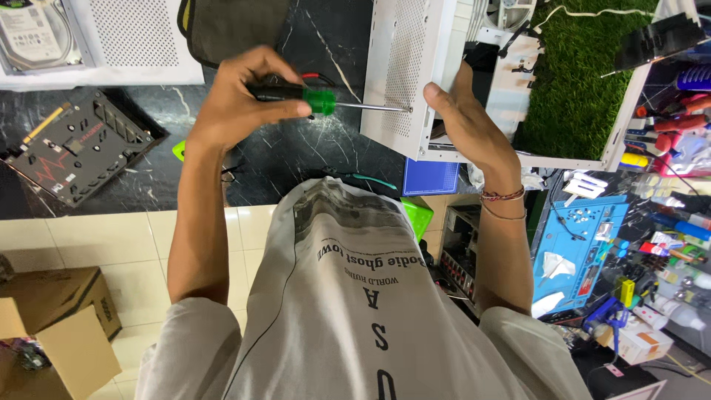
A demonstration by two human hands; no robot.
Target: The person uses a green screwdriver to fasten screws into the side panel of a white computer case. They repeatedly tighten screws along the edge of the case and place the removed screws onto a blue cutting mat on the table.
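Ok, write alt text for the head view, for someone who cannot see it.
The left hand holds a green-and-black screwdriver with its tip against the perforated side of a white computer case, which the right hand steadies. A graphics card lies on the dark marble table to the left.

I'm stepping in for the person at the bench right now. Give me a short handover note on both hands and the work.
Left hand: closed around the green-handled screwdriver, tip at the white computer case side panel edge.
Right hand: open, bracing the case near corner.
Case lies on the dark marble table.
Done: tip set at the panel; whether a screw sits there is too small to tell.
Left: cannot tell.
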